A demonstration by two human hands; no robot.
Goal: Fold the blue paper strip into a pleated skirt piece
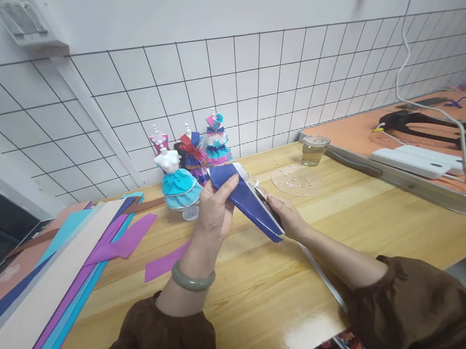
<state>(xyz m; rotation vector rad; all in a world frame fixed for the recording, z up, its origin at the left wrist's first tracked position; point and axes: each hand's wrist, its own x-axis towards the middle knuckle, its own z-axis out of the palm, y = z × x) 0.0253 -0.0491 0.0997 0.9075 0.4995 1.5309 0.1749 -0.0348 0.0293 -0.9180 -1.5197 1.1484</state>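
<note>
Pinched between thumb and fingers, the blue sheet (247,200) is held at its upper left by the left hand (216,208), the grip closed. The right hand (288,216) is closed around a dark thing (271,210) at the sheet's right edge; too little of it shows to tell what it is. The sheet is tilted in the air above the middle of the table (251,305), its lower end toward the right hand.

A white strip (322,277) runs from below the right hand toward the table's near edge. Just beyond the hands, a clear disc (297,181) lies flat, with a lidded cup (315,152) behind it. Left of the disc stand four dress forms (180,186), the front one in a turquoise skirt.

Two purple pieces (165,262) lie left of the left hand, near a spread of long coloured strips (45,287). At the far right, an orange tray (353,134) holds a white box (413,162) and a black frame (439,131). Behind everything is a wire grid (264,89).
</note>
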